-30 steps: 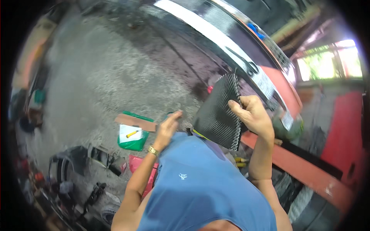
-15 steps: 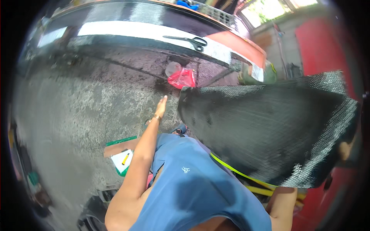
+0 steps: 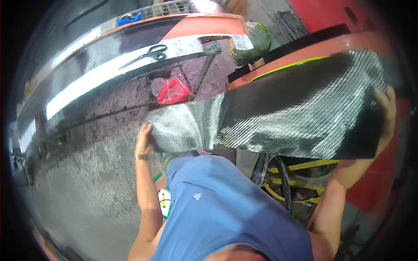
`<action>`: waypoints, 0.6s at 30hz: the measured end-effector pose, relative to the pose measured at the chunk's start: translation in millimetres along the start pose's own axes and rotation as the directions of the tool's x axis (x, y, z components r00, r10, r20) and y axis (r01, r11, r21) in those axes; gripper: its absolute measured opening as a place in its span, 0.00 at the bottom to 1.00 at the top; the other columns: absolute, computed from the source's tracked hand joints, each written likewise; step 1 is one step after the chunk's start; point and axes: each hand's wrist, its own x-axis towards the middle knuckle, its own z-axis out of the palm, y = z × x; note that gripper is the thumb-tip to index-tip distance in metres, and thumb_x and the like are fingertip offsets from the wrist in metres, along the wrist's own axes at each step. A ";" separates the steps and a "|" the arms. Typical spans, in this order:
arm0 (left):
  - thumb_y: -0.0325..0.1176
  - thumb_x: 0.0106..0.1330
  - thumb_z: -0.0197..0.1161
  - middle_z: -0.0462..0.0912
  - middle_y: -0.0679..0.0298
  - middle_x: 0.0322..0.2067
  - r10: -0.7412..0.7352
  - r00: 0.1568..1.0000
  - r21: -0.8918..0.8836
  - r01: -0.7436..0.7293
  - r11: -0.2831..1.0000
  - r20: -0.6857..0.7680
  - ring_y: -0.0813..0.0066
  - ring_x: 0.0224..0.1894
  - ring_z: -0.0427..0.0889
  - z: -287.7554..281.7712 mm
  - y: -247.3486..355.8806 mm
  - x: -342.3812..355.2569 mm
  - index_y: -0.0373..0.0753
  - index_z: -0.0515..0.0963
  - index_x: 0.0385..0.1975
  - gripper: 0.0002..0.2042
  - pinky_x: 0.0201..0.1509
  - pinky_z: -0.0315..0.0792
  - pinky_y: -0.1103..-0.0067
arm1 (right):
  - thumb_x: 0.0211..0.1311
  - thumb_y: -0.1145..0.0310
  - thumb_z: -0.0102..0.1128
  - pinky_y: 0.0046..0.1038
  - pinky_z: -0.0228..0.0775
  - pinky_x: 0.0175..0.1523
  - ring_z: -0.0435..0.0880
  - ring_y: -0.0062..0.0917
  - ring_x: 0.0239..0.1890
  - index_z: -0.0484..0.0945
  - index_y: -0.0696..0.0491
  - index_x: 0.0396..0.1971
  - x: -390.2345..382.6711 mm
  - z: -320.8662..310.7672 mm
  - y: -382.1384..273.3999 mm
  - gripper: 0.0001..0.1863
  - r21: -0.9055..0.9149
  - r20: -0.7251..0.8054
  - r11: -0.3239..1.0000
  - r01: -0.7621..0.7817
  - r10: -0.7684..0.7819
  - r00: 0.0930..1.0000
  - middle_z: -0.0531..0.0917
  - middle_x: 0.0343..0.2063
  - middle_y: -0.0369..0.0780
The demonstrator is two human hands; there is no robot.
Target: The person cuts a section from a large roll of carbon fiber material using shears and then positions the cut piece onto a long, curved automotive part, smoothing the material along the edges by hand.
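Note:
A wide piece of black woven, carbon-fibre-like material (image 3: pixel 283 126) stretches across in front of me, glossy and rippled in bands. My left hand (image 3: pixel 144 137) is closed on its left end, the fingers partly behind it. My right hand (image 3: pixel 384 104) grips the right end, thumb and fingers at the edge. A bright yellow-green strip (image 3: pixel 289 65) shows along the far side of the material. Beyond it, black scissors (image 3: pixel 157 54) lie on a white strip (image 3: pixel 78 91) along a long bench.
Orange board (image 3: pixel 204 26), blue object (image 3: pixel 128 19) and wire basket (image 3: pixel 172 8) on the bench. Below, a red plastic bag (image 3: pixel 173 91); behind, a green rounded object (image 3: pixel 257 41). Red panel (image 3: pixel 318 13) at back right. Yellow straps (image 3: pixel 300 167) below the material; paper with yellow tool (image 3: pixel 164 200) on the floor.
The material, earlier bunched in my right hand, now spreads wide and crosswise. My left hand, earlier free, now holds its left end. My view has swung toward the bench and right.

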 end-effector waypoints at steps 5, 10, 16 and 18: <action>0.34 0.72 0.59 0.77 0.66 0.50 0.445 0.894 0.491 -0.371 0.788 -0.040 0.81 0.48 0.73 88.1 120.4 -72.8 0.34 0.71 0.57 0.17 0.55 0.66 0.82 | 0.59 0.66 0.63 0.27 0.57 0.27 0.64 0.15 0.21 0.73 0.60 0.20 9.5 57.2 29.0 0.15 -0.527 0.553 0.741 0.415 -0.072 0.830 0.68 0.16 0.35; 0.20 0.70 0.52 0.70 0.62 0.63 0.702 0.685 0.671 -0.616 0.412 0.198 0.86 0.40 0.73 210.0 125.7 -108.4 0.37 0.63 0.67 0.25 0.42 0.69 0.86 | 0.58 0.58 0.56 0.45 0.70 0.31 0.78 0.51 0.23 0.78 0.58 0.17 -13.8 161.7 107.7 0.18 -0.442 0.739 0.595 0.672 -0.184 0.648 0.76 0.17 0.53; 0.18 0.70 0.46 0.77 0.53 0.57 0.655 0.727 0.634 -0.608 0.478 0.204 0.67 0.57 0.78 220.3 102.4 -113.4 0.34 0.60 0.69 0.26 0.58 0.73 0.74 | 0.53 0.66 0.59 0.33 0.79 0.34 0.88 0.32 0.30 0.85 0.52 0.24 -83.3 264.8 140.2 0.08 -0.345 0.875 0.479 0.807 -0.148 0.462 0.86 0.24 0.42; 0.31 0.75 0.50 0.81 0.57 0.51 0.519 0.855 0.371 -0.484 0.793 0.005 0.73 0.46 0.82 214.6 109.1 -128.5 0.35 0.58 0.71 0.25 0.46 0.76 0.76 | 0.52 0.67 0.61 0.32 0.80 0.34 0.89 0.31 0.30 0.86 0.51 0.23 -97.9 282.5 146.6 0.07 -0.302 0.902 0.523 0.797 -0.113 0.416 0.87 0.25 0.42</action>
